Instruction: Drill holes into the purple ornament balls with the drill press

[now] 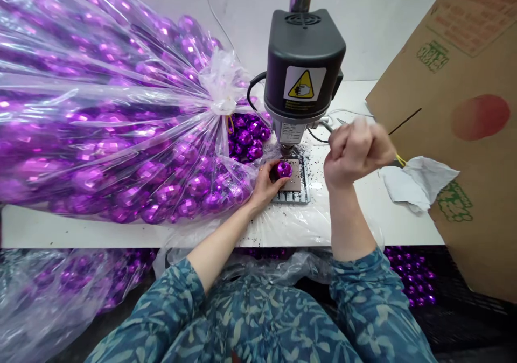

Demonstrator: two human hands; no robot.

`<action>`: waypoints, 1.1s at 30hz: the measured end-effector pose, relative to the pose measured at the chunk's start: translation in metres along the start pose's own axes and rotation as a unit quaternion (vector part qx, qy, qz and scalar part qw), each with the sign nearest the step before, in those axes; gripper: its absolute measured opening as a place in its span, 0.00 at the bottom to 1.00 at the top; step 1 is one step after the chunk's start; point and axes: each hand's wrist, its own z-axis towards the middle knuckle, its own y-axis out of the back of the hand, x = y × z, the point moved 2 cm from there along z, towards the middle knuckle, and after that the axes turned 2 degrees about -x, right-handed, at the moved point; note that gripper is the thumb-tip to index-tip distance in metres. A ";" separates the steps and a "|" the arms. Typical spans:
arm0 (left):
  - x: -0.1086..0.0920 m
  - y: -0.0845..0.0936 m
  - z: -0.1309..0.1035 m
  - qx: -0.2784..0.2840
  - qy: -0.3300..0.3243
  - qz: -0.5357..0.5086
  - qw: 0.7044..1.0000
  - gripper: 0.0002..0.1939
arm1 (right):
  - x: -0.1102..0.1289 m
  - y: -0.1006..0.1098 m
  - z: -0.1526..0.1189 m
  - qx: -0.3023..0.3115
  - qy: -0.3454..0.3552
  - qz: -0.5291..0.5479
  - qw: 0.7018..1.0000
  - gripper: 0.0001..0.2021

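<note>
- Wears blue leaf-patterned clothing, nearest the camera at six o'clock.
- With the left hand, pinches a shiny purple ball between thumb and fingers, just off centre toward three o'clock, over a brown pad on a slotted metal base.
- Curls the right hand into a blurred fist at three o'clock, by a lever; cannot tell whether gripping it.
- Shows a dark machine head at one o'clock, above the ball.
- Has a tied clear bag of purple balls at nine to ten o'clock, cardboard at two to three.
</note>
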 end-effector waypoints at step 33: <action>-0.089 0.049 0.066 0.127 0.068 0.554 0.820 0.17 | -0.004 -0.025 0.038 0.022 -0.102 0.009 0.994 0.28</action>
